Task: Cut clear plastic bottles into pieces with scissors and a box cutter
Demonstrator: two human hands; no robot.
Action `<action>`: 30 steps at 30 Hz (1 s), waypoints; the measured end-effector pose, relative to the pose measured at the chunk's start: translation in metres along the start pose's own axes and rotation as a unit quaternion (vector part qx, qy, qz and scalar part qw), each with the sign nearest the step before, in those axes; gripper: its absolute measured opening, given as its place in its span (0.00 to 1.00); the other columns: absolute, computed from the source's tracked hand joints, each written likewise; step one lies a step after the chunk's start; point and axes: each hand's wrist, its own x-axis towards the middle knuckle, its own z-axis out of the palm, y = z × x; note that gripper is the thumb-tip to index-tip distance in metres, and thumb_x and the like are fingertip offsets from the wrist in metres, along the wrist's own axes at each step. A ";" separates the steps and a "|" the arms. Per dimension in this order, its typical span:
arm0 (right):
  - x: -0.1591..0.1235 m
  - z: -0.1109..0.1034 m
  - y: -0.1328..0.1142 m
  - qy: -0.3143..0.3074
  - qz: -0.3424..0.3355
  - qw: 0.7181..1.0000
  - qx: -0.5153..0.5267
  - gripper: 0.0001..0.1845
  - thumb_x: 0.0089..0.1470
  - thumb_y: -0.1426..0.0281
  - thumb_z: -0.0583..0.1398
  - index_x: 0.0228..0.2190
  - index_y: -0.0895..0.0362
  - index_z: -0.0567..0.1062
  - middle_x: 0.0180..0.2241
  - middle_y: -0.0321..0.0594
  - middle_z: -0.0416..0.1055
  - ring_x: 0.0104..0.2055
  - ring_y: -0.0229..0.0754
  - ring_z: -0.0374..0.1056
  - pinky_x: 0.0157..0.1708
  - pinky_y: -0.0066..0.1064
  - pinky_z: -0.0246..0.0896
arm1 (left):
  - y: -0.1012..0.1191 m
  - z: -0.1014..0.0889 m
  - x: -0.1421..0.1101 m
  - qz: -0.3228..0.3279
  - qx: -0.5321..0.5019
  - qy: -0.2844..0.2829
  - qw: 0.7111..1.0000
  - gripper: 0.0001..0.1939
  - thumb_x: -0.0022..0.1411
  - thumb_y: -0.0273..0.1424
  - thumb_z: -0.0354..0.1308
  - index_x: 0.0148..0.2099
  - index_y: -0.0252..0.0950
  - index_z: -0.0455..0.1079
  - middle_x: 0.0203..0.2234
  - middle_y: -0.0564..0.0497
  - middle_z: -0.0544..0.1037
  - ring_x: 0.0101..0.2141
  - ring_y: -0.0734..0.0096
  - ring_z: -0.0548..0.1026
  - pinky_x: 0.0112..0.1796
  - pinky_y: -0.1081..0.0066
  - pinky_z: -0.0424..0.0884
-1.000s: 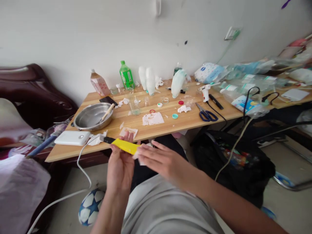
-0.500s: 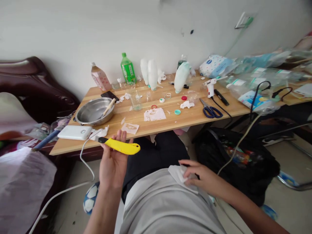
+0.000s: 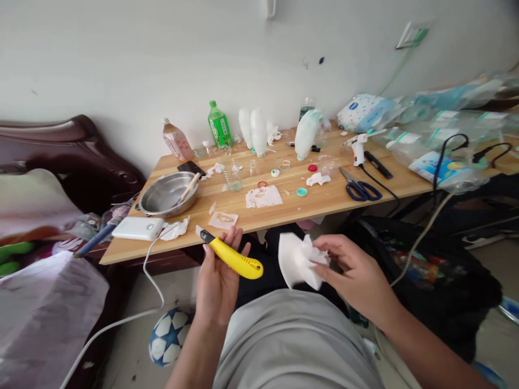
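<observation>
A yellow utility knife (image 3: pixel 235 259) lies across the palm and fingers of my left hand (image 3: pixel 219 286), held near the table's front edge. Its blade end points up and left, with a short piece of blade showing. My right hand (image 3: pixel 357 270) pinches a crumpled white tissue (image 3: pixel 302 262) above my lap, to the right of the knife. The two hands are apart. On the table in front of them lie a torn white paper piece with a hole (image 3: pixel 224 219) and a larger torn sheet (image 3: pixel 263 198).
The wooden table (image 3: pixel 284 210) carries a steel bowl (image 3: pixel 152 208), a white power bank (image 3: pixel 138 228), scissors (image 3: pixel 360 190), a hot glue gun (image 3: pixel 357 148) and white-wrapped bottles (image 3: pixel 258 132). Clear plastic bottles (image 3: pixel 438 135) are piled at right. A white cable (image 3: pixel 152 281) hangs at left.
My right hand has lifted the tissue from against my shirt, up toward the table. My left hand with the knife sits further right and lower in view. The view has shifted slightly.
</observation>
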 end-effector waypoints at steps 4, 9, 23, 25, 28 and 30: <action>0.028 0.040 -0.051 -0.011 -0.253 0.962 -0.102 0.13 0.64 0.77 0.55 0.42 0.50 0.75 0.46 0.41 0.76 0.50 0.44 0.72 0.51 0.37 0.70 | -0.015 0.009 -0.006 -0.027 -0.013 0.022 0.999 0.20 0.76 0.33 0.42 0.48 0.32 0.75 0.49 0.40 0.81 0.53 0.62 0.78 0.53 0.66 0.75; 0.038 0.080 -0.058 -0.206 -0.303 0.904 -0.221 0.14 0.62 0.79 0.58 0.45 0.55 0.78 0.45 0.45 0.76 0.50 0.51 0.72 0.53 0.41 0.73 | -0.013 0.008 -0.008 -0.044 0.000 0.047 0.998 0.19 0.75 0.32 0.45 0.58 0.31 0.71 0.49 0.39 0.81 0.50 0.64 0.80 0.50 0.69 0.77; 0.001 0.061 -0.018 -0.211 -0.266 0.905 -0.256 0.19 0.62 0.83 0.50 0.35 0.53 0.76 0.33 0.39 0.74 0.35 0.44 0.73 0.34 0.33 0.75 | -0.010 0.000 -0.007 0.090 0.017 0.072 0.993 0.16 0.75 0.34 0.46 0.46 0.33 0.74 0.51 0.35 0.80 0.60 0.51 0.72 0.57 0.43 0.68; -0.006 0.049 -0.009 -0.157 -0.245 0.934 -0.209 0.18 0.63 0.82 0.49 0.37 0.53 0.76 0.36 0.40 0.73 0.38 0.42 0.73 0.37 0.33 0.74 | 0.000 0.003 -0.007 0.135 0.028 0.063 0.988 0.16 0.74 0.35 0.48 0.45 0.33 0.75 0.51 0.36 0.80 0.61 0.50 0.71 0.55 0.42 0.69; -0.003 0.032 -0.011 -0.054 -0.199 0.972 -0.111 0.12 0.64 0.77 0.54 0.39 0.51 0.74 0.40 0.39 0.73 0.41 0.40 0.73 0.42 0.31 0.72 | 0.006 0.008 -0.009 0.126 0.051 0.018 0.991 0.14 0.73 0.35 0.50 0.49 0.34 0.75 0.54 0.36 0.78 0.59 0.49 0.72 0.51 0.48 0.75; 0.006 0.028 -0.020 0.014 -0.146 0.987 -0.065 0.07 0.63 0.73 0.59 0.42 0.50 0.73 0.39 0.39 0.74 0.39 0.40 0.73 0.40 0.30 0.71 | 0.001 0.009 -0.012 0.066 0.064 -0.014 0.996 0.15 0.72 0.38 0.51 0.52 0.37 0.74 0.57 0.38 0.76 0.56 0.48 0.75 0.45 0.52 0.78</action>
